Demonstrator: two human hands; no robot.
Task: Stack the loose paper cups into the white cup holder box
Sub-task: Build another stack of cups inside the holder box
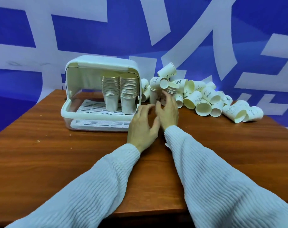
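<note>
The white cup holder box (84, 111) stands on the table with its lid raised. Two tall nested stacks of paper cups (119, 92) stand on its slatted tray. To its right, loose white paper cups (204, 102) lie in a heap against the wall, with a short upturned stack (153, 93) beside the box. My right hand (168, 109) reaches into the heap's near left edge, thumb and fingers curved about a printed cup (162, 100); whether they grip it is unclear. My left hand (142, 125) hovers by the box's front right corner, fingers loosely curled, holding nothing.
The brown wooden table (74, 158) stretches toward me, its near edge at the bottom. A blue and white patterned wall (90, 38) rises right behind the box and the heap. The cups spread along the table's back right toward its edge.
</note>
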